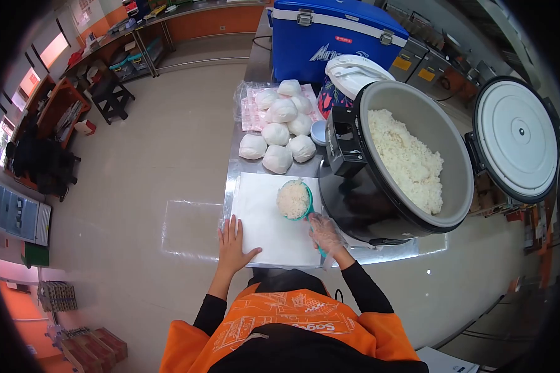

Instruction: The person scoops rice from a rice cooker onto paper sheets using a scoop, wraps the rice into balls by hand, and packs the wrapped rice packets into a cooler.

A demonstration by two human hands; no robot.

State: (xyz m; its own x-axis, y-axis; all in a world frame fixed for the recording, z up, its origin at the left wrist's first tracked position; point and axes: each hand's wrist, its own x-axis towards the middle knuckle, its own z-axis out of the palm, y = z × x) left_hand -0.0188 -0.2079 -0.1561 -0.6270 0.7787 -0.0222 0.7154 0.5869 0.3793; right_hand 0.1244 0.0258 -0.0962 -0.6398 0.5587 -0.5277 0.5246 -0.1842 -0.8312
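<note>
My right hand, in a clear plastic glove, grips the handle of a green scoop. Cooked rice fills the scoop, which is over a stack of white paper sheets. Whether the scoop touches the paper I cannot tell. Bare and spread flat, my left hand rests on the paper's left edge. To the right stands a large black rice cooker with more rice inside and its lid raised. Several white wrapped bundles are piled beyond the paper.
A blue cooler box stands at the table's far end. Near it are a patterned container with a white lid and pink printed paper. A small round light-blue item sits beside the cooker. A black stool stands on the floor at left.
</note>
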